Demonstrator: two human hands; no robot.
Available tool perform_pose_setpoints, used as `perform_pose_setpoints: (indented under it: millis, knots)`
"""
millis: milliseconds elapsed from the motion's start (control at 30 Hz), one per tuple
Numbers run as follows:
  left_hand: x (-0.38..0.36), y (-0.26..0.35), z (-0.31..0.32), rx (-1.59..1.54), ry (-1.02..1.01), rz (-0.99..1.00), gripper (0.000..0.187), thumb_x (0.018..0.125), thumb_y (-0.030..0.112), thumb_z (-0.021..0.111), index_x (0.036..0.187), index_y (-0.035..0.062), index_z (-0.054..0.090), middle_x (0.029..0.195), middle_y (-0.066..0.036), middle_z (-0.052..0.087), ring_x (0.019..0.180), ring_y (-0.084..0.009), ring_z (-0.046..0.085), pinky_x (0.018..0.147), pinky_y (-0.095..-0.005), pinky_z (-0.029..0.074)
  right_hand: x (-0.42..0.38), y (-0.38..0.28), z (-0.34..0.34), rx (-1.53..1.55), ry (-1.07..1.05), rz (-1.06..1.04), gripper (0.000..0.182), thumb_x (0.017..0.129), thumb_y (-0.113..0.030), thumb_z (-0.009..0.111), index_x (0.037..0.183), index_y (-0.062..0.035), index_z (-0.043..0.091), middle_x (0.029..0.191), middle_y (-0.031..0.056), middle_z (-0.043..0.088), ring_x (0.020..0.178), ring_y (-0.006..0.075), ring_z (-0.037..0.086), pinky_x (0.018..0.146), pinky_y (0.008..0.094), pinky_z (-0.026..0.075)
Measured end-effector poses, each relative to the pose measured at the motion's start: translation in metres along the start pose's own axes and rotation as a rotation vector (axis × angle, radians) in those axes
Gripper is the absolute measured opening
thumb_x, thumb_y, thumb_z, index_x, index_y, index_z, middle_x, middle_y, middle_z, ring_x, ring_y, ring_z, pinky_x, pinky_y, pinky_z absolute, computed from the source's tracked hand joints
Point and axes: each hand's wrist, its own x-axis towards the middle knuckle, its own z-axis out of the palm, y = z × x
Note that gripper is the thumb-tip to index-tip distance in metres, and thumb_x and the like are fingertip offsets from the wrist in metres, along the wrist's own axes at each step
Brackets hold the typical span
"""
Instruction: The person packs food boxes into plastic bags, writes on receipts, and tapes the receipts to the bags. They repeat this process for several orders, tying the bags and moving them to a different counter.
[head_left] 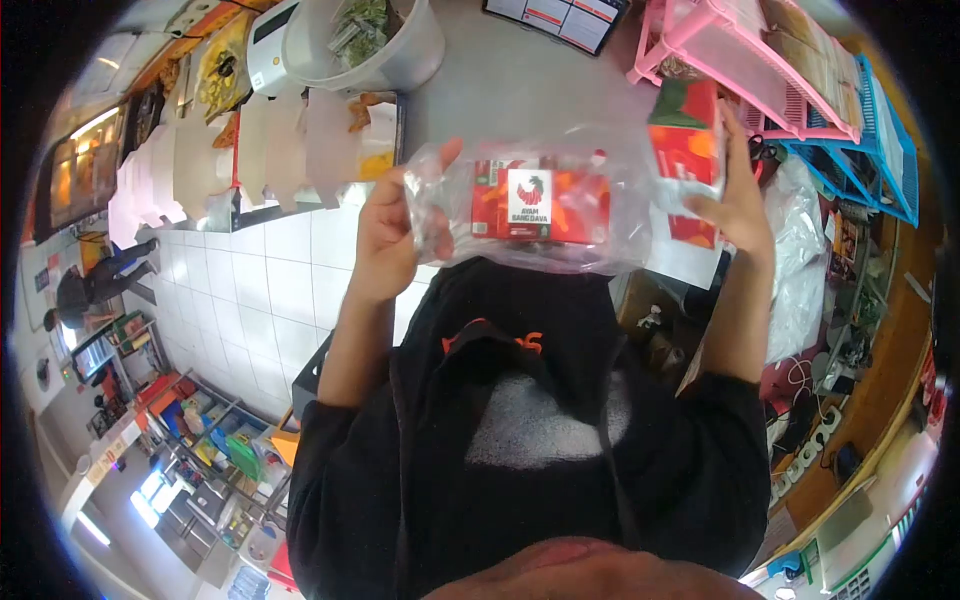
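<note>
A red printed food box (455, 229) with a white rooster label lies inside a clear plastic bag (627, 215), held up in front of my chest. My left hand (390, 225) is closed on the bag's left end. On the other side, my right hand (738, 195) grips a second red box (684, 140) with a green top, its thumb across the front. A sheet of white paper (690, 262) hangs below that box, behind the thumb. The second box stands right beside the bag's right end.
Ahead is a grey table with a tablet (560, 22) and a white tub (410, 50) of bagged greens. A pink rack (690, 35) and blue basket (895, 150) stand at right. Clear plastic bags (795, 290) hang below them. Another person (95, 285) is far left.
</note>
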Motion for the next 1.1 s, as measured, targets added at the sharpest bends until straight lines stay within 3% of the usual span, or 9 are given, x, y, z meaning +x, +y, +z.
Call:
perform_pose_setpoints:
  millis: [133, 200, 300, 467, 767, 833, 900, 1033, 1100]
  knots:
    - [0.003, -0.001, 0.002, -0.117, -0.07, -0.023, 0.042, 0.085, 0.005, 0.065, 0.123, 0.0038, 0.048, 0.146, -0.023, 0.039, 0.076, -0.0063, 0.061, 0.062, -0.0203, 0.048, -0.01, -0.026, 0.043, 0.54, -0.286, 0.203, 0.111, 0.059, -0.027, 0.086, 0.147, -0.0029, 0.023, 0.143, 0.0169, 0.036, 0.134, 0.0284, 0.034, 0.113, 0.042, 0.025]
    - [0.005, -0.005, 0.0, -0.118, -0.082, -0.007, 0.043, 0.085, 0.006, 0.065, 0.124, 0.0046, 0.047, 0.147, -0.023, 0.038, 0.075, -0.0062, 0.061, 0.061, -0.0205, 0.048, 0.0, 0.002, 0.113, 0.328, -0.249, 0.094, 0.107, 0.061, -0.029, 0.087, 0.145, -0.0028, 0.026, 0.143, 0.016, 0.035, 0.134, 0.0273, 0.033, 0.112, 0.043, 0.026]
    - [0.009, -0.01, -0.008, -0.201, -0.063, 0.093, 0.049, 0.085, 0.007, 0.065, 0.128, 0.0076, 0.042, 0.149, -0.025, 0.032, 0.064, -0.0086, 0.06, 0.054, -0.0206, 0.046, 0.012, -0.014, 0.175, 0.608, 0.053, -0.227, 0.104, 0.059, -0.029, 0.087, 0.143, -0.0035, 0.032, 0.139, 0.0178, 0.038, 0.131, 0.0327, 0.037, 0.11, 0.0451, 0.029]
    - [0.01, -0.014, -0.011, -0.306, -0.041, 0.108, 0.053, 0.082, 0.002, 0.064, 0.129, 0.0109, 0.042, 0.151, -0.026, 0.028, 0.059, -0.0102, 0.06, 0.05, -0.0207, 0.045, -0.013, -0.002, 0.125, -0.597, -0.176, -0.353, 0.097, 0.058, -0.025, 0.083, 0.143, -0.0182, 0.038, 0.127, 0.0201, 0.044, 0.121, 0.0375, 0.043, 0.102, 0.0521, 0.034]
    - [0.007, -0.021, -0.01, -0.433, -0.001, 0.081, 0.046, 0.087, -0.001, 0.053, 0.131, 0.0104, 0.044, 0.151, -0.024, 0.03, 0.054, -0.007, 0.052, 0.047, -0.0188, 0.041, -0.008, -0.015, 0.148, -1.0, -0.341, -0.308, 0.095, 0.068, -0.03, 0.081, 0.148, -0.0243, 0.03, 0.14, 0.0221, 0.04, 0.134, 0.0429, 0.034, 0.109, 0.0578, 0.025]
    - [0.002, -0.02, -0.013, -0.473, 0.007, 0.07, 0.044, 0.089, 0.0, 0.051, 0.131, 0.0099, 0.045, 0.15, -0.023, 0.031, 0.053, -0.0064, 0.05, 0.047, -0.0183, 0.04, -0.011, -0.024, 0.106, -1.213, -0.557, -0.077, 0.091, 0.07, -0.042, 0.08, 0.145, -0.0197, 0.034, 0.142, 0.0213, 0.04, 0.134, 0.04, 0.036, 0.114, 0.053, 0.022]
    - [-0.002, -0.023, -0.016, -0.497, 0.056, 0.056, 0.043, 0.09, 0.007, 0.052, 0.133, 0.0076, 0.045, 0.146, -0.023, 0.039, 0.054, -0.0063, 0.047, 0.048, -0.0195, 0.038, -0.012, -0.037, 0.06, -1.385, -0.748, 0.016, 0.066, 0.073, -0.049, 0.075, 0.124, -0.0117, 0.059, 0.12, 0.0176, 0.06, 0.117, 0.0293, 0.054, 0.109, 0.0453, 0.03]
    - [0.002, -0.022, -0.03, -0.549, -0.07, 0.012, 0.054, 0.091, 0.028, 0.055, 0.136, 0.0009, 0.042, 0.125, -0.02, 0.059, 0.058, -0.0077, 0.042, 0.054, -0.0226, 0.038, -0.012, -0.119, 0.012, -1.512, -0.893, 0.026, 0.042, 0.066, -0.048, 0.077, 0.08, -0.0092, 0.072, 0.089, 0.0063, 0.069, 0.097, 0.023, 0.06, 0.097, 0.0407, 0.037]
    - [0.015, -0.004, -0.044, -0.373, -0.133, 0.04, 0.049, 0.091, 0.023, 0.053, 0.134, 0.0007, 0.045, 0.117, -0.017, 0.061, 0.06, -0.0091, 0.044, 0.058, -0.0237, 0.039, -0.012, -0.133, -0.004, -1.546, -1.098, -0.434, 0.031, 0.067, -0.041, 0.075, 0.06, -0.0109, 0.069, 0.078, 0.0045, 0.068, 0.082, 0.0242, 0.061, 0.088, 0.04, 0.038]
